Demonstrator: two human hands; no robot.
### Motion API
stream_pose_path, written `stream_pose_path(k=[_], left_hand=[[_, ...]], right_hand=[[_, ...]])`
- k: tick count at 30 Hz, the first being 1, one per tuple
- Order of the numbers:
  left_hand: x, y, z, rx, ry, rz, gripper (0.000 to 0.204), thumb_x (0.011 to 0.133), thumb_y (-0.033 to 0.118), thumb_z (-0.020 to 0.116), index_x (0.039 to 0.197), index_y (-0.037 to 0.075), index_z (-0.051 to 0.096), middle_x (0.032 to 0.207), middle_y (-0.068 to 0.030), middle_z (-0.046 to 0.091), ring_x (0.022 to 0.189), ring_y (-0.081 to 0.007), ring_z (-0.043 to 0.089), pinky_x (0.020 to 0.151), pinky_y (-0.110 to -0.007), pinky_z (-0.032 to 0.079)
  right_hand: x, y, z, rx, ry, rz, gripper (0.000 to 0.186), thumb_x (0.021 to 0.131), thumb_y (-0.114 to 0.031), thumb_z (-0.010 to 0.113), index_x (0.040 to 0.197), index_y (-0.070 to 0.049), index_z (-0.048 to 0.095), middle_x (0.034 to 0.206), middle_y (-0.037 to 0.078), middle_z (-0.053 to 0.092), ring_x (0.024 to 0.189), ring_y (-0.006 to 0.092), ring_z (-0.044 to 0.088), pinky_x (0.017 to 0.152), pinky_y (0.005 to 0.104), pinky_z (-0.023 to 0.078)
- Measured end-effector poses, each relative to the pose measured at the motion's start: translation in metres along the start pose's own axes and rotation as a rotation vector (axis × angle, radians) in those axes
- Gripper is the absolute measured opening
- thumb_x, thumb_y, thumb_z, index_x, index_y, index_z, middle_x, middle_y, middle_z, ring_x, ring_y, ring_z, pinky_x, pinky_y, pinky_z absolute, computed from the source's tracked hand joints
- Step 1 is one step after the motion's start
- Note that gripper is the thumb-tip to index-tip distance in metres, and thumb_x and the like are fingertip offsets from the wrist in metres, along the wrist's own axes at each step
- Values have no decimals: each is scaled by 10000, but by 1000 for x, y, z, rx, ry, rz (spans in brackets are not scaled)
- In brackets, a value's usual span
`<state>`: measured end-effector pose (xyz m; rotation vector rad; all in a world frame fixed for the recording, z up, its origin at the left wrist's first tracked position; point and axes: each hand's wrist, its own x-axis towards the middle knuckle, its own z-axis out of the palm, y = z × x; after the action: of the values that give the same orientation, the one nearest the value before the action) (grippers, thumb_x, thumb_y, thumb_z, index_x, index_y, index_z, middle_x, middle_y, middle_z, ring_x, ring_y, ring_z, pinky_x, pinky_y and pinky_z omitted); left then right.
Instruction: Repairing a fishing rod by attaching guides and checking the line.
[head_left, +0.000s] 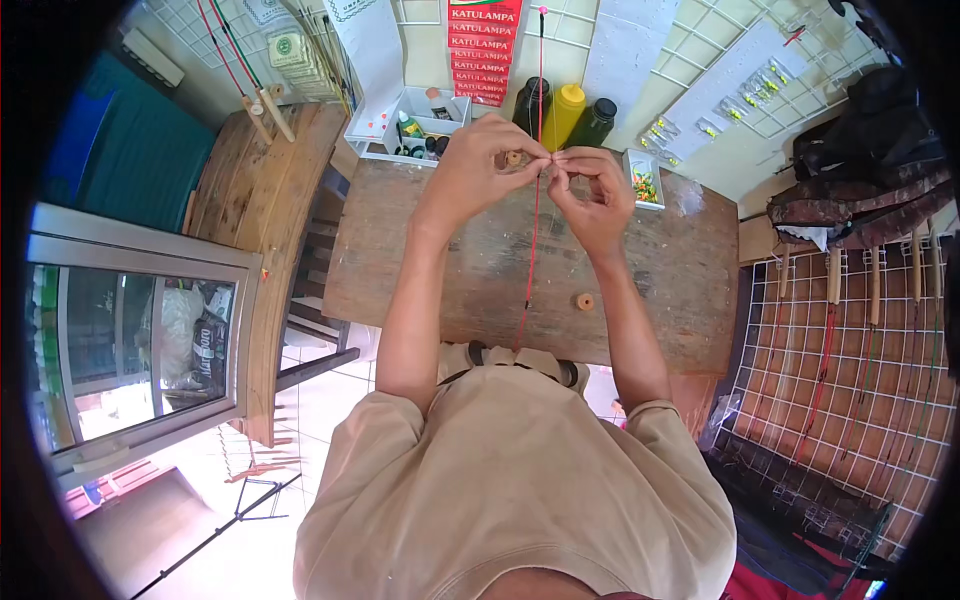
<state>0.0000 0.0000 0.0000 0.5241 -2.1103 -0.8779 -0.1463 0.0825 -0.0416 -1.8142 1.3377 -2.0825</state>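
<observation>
Over the wooden table (450, 260), my left hand (478, 172) and my right hand (597, 200) meet fingertip to fingertip. Both are closed in a pinch; whatever lies between the fingers is too fine to make out. A slim red fishing rod (533, 250) with a pink bead (543, 10) at its tip runs from my lap up past the fingertips. Below my right hand a small round wooden piece with a hole (585, 301) lies on the table. Another small wooden ring (514, 158) shows through the gap of my left hand's fingers.
At the table's back stand a white organizer (408, 108) with small bottles, a yellow bottle (565, 115), dark bottles (597, 125) and a white box (643, 180) of colourful small pieces. Rods hang on a grid rack (850, 350) at right. A glass-fronted cabinet (150, 340) stands left.
</observation>
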Motion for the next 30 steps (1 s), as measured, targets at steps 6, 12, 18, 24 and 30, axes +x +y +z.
stream_pose_path(k=[6,12,18,24,30], left_hand=[[0,3,0,-14,29,37,122,692,101,727,810,73,707,756,-28,654,733,-175,549,607,-288,462],[-1,1,1,-6,41,33,126,692,109,730,811,76,705,719,-23,636,715,-164,528,567,-285,433],[-3,-5,4,15,65,-13,139,692,110,743,816,64,701,724,-27,632,724,-162,536,567,-284,427],[-4,-13,11,3,148,74,149,677,71,754,818,72,707,852,-11,632,695,-117,544,570,-242,432],[-9,-20,15,69,244,118,172,654,101,772,817,121,721,1015,-37,496,785,-165,520,690,-299,462]], right_hand=[[0,2,-1,19,-28,21,170,724,112,665,861,35,601,935,133,645,856,168,634,688,248,521],[-2,4,-2,226,-62,217,165,798,56,648,951,30,590,994,107,622,903,147,613,755,259,509],[-2,-2,-1,414,-74,461,259,820,21,659,1059,19,560,989,87,630,902,133,610,790,268,493],[-3,4,-3,396,-112,532,320,818,17,665,1116,31,549,928,75,650,877,121,617,801,264,493],[-4,-1,-1,424,-91,609,305,817,12,671,1101,36,561,951,83,650,874,108,613,804,256,487]])
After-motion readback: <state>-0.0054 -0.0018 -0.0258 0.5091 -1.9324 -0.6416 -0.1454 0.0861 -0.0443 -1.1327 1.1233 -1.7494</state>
